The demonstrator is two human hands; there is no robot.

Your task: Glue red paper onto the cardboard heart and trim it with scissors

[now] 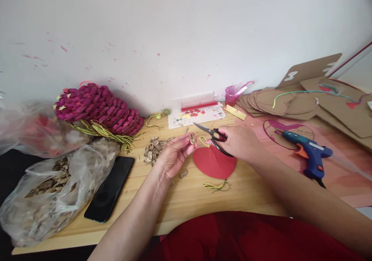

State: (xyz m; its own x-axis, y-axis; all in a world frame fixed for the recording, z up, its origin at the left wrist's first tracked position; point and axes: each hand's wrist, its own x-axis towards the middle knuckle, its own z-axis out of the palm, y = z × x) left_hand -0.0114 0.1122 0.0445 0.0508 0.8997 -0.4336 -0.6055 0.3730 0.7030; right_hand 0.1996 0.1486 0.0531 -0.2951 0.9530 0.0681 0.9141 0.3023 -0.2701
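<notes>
Smack in the middle of the frame, my left hand (176,153) has a peanut shell (192,139) pinched at its fingertips, held up just left of a red heart (214,163) on the table (136,210). Right of center, my right hand (240,142) is wrapped around the handles of black scissors (209,130), with the tip angled up and left, near those same fingertips.

So yeah, that's my main worry: one careless swing of the blades and I could nick a finger. Shell's probably brittle too, so pinching too hard might crack it. The yellow cord loop (204,141) sits between my hands, so a sloppy snip could catch it. Glue gun (310,150) at the right could burn my forearm if it's hot; can't tell whether it is.

Container-wise: the clear plastic bag (40,222) at lower left is holding a load of shells, and I'd guess a bump from my left arm could spill some. Above it, at the left edge, another filmy bag (31,133) has reddish bits inside, too blurry to make out. Upper right of center, a pink-stained cup (231,97) has a couple of thin handles poking out; can't see what's down in it.
</notes>
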